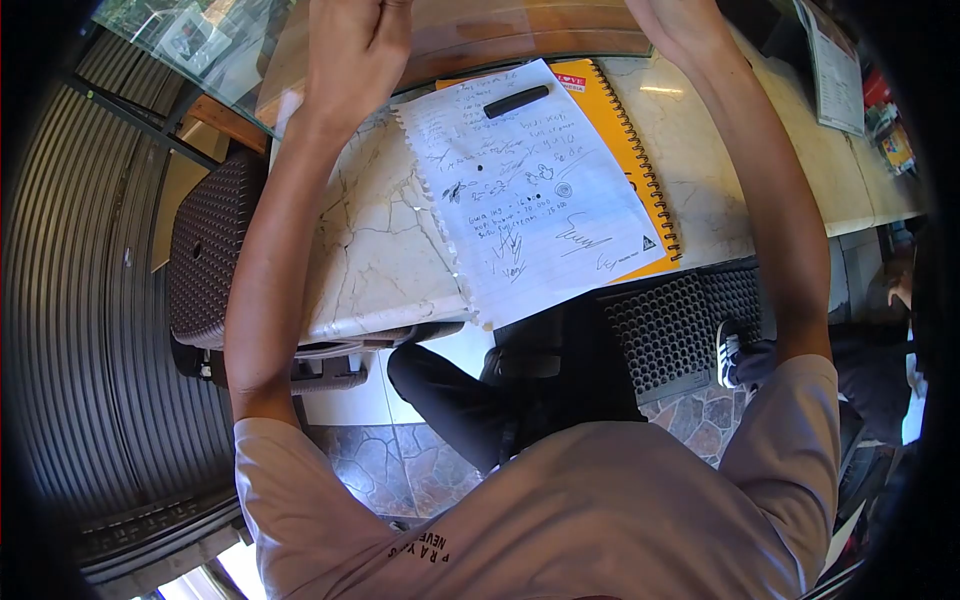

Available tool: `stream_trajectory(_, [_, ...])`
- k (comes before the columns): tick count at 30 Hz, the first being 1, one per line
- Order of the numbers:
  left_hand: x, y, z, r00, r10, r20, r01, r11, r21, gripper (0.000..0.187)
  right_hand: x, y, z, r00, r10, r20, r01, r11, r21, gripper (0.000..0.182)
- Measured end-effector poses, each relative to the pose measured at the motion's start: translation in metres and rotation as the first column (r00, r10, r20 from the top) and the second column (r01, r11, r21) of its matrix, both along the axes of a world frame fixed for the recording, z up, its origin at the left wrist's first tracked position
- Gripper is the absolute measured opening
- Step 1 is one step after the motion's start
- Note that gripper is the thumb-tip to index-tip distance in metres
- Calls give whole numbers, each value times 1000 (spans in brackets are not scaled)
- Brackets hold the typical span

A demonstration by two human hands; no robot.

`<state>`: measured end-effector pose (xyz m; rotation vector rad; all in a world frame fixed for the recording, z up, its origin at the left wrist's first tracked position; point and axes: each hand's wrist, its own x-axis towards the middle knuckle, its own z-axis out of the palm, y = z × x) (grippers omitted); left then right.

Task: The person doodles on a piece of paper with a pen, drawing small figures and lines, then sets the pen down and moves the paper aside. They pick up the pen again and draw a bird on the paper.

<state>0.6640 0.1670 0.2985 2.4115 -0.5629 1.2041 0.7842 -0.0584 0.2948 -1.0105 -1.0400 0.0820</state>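
Both my arms reach up past the far side of the marble table. My left hand [358, 55] is at the top edge, left of the paper; its fingers are mostly cut off by the frame. Near the top right, my right hand [675, 22] is cut off too, and its fingers do not show. Between my forearms lies a loose white sheet [520, 220] with handwriting and sketches, its torn edge on the left. A black pen or marker [516, 101] rests on its upper part. Under the sheet sits a yellow spiral notebook [622, 130]. Neither hand touches them.
The marble tabletop [365, 230] has a glass panel [215, 50] beyond its far left edge. A brown woven-pattern chair [215, 245] stands at the left by a ribbed shutter [90, 300]. Another person in dark trousers and a striped shoe [728, 355] is at the right.
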Motion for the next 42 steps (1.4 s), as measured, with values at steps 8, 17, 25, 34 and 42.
stream_trajectory(8, [13, 18, -5, 939, -255, -230, 121, 873, -472, 43, -8, 6, 3, 996, 66, 58, -64, 998, -24, 43])
stream_trajectory(17, [10, 9, -6, 928, -231, -291, 83, 893, -442, 43, -16, 8, 6, 998, 6, 59, -6, 1000, 7, 43])
stream_trajectory(25, [15, 11, -10, 983, -159, -93, 124, 944, -306, 44, -7, 5, 2, 995, -21, 94, 23, 999, -23, 32])
stream_trajectory(34, [7, 4, -8, 998, 11, -66, -21, 988, -150, 44, -6, 2, 2, 995, -75, 73, 75, 997, 1, 30])
stream_trajectory(42, [14, 11, -15, 997, -18, -75, 16, 999, -33, 40, -13, 6, 6, 994, -106, -8, 106, 994, -10, 33])
